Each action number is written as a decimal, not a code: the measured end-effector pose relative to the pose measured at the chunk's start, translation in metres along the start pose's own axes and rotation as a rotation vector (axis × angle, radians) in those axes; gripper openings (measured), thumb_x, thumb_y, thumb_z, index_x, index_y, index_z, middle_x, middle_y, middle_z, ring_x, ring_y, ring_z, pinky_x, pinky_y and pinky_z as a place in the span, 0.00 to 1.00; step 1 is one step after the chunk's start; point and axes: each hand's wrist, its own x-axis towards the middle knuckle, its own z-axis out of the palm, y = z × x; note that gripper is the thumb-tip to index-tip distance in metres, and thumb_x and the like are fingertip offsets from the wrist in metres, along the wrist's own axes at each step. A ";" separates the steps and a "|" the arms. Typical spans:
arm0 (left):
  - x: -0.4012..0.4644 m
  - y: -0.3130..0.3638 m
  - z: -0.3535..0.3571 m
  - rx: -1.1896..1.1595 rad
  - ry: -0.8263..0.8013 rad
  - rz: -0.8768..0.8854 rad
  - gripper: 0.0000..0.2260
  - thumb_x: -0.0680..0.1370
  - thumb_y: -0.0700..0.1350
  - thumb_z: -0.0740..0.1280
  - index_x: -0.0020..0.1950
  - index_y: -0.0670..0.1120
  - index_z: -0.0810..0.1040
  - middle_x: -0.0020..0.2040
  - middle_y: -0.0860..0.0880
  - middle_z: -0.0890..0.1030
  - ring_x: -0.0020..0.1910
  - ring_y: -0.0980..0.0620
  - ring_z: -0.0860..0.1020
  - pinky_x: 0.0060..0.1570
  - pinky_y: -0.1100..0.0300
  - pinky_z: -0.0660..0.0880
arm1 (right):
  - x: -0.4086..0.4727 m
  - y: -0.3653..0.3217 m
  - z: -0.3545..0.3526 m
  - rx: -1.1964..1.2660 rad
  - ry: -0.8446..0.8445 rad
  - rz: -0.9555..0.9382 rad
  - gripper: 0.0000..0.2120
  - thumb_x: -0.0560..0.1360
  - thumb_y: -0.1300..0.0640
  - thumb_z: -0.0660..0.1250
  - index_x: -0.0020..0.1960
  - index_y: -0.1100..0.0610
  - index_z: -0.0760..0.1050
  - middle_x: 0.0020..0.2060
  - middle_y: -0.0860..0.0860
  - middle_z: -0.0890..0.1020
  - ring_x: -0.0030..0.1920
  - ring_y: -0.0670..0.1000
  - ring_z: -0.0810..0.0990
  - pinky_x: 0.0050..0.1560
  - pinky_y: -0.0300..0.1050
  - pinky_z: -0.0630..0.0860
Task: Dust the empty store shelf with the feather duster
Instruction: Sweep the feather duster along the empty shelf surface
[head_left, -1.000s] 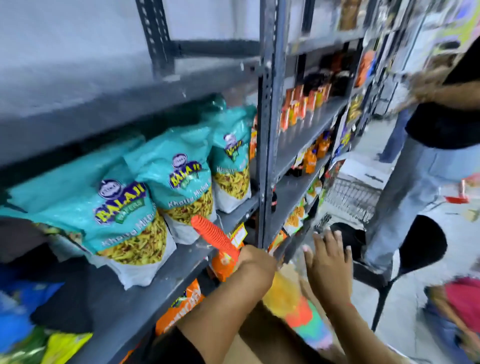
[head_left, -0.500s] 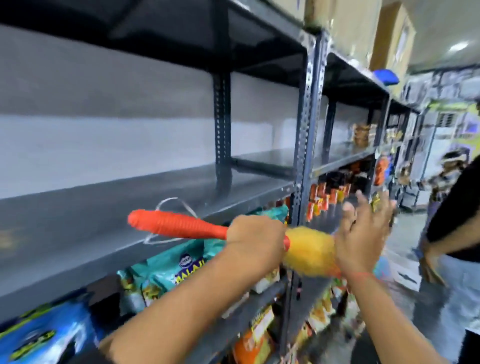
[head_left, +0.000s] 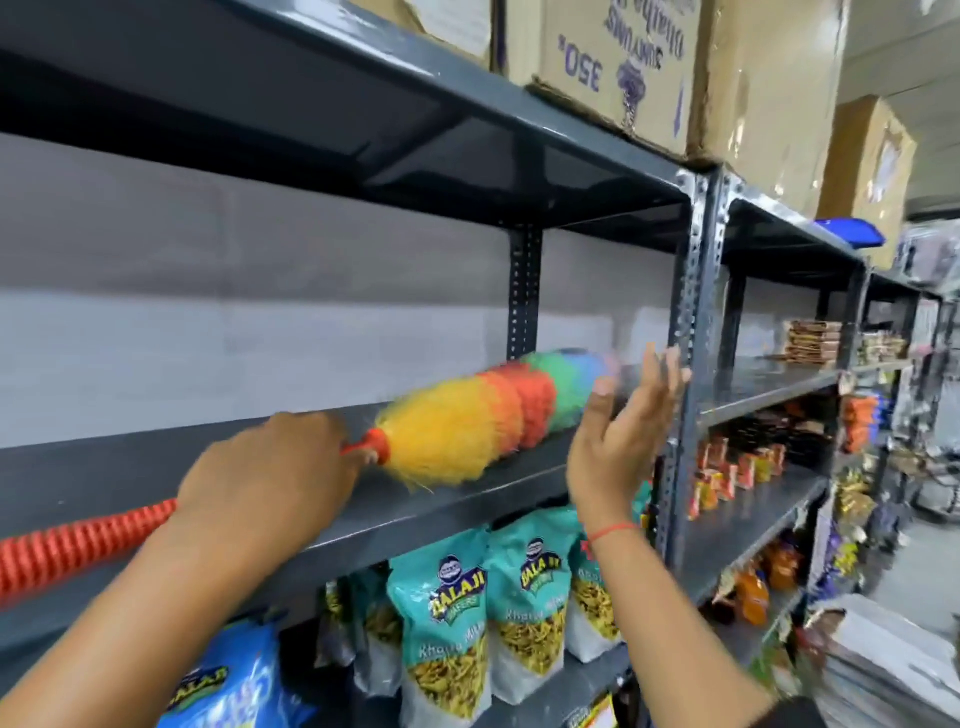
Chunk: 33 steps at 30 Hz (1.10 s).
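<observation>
Fingers of the left hand close around the feather duster near its orange handle, so the rainbow head lies flat on the empty shelf. The right hand is open beside the head, holding nothing.

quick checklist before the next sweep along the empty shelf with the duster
1. Left hand grips the feather duster handle: ok.
2. Duster head lies on the empty shelf: ok.
3. Shelf ahead of the head bare: ok.
4. Right hand out of the sweep path: not ok, open beside the tip.
5. Dust left on the shelf: cannot tell.
6. Snack bags below out of the way: ok.
</observation>
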 end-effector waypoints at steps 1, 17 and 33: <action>0.002 -0.002 0.006 0.020 -0.025 0.004 0.20 0.78 0.61 0.57 0.52 0.47 0.78 0.54 0.43 0.81 0.54 0.41 0.79 0.46 0.54 0.72 | -0.006 -0.004 0.010 0.000 -0.039 -0.001 0.31 0.78 0.38 0.45 0.71 0.58 0.58 0.72 0.61 0.60 0.72 0.53 0.51 0.69 0.62 0.54; 0.041 -0.008 0.033 0.108 -0.200 -0.049 0.18 0.77 0.62 0.58 0.44 0.50 0.79 0.50 0.47 0.83 0.50 0.46 0.81 0.49 0.54 0.78 | -0.051 0.052 0.078 -0.093 -0.394 -0.064 0.31 0.78 0.37 0.43 0.72 0.56 0.56 0.71 0.60 0.61 0.71 0.59 0.53 0.67 0.67 0.56; 0.052 0.006 0.026 0.224 -0.039 -0.159 0.19 0.79 0.61 0.55 0.56 0.51 0.79 0.56 0.45 0.80 0.54 0.43 0.80 0.46 0.55 0.74 | -0.054 0.053 0.078 -0.079 -0.351 -0.091 0.31 0.79 0.39 0.43 0.74 0.57 0.49 0.73 0.58 0.53 0.73 0.57 0.48 0.70 0.59 0.46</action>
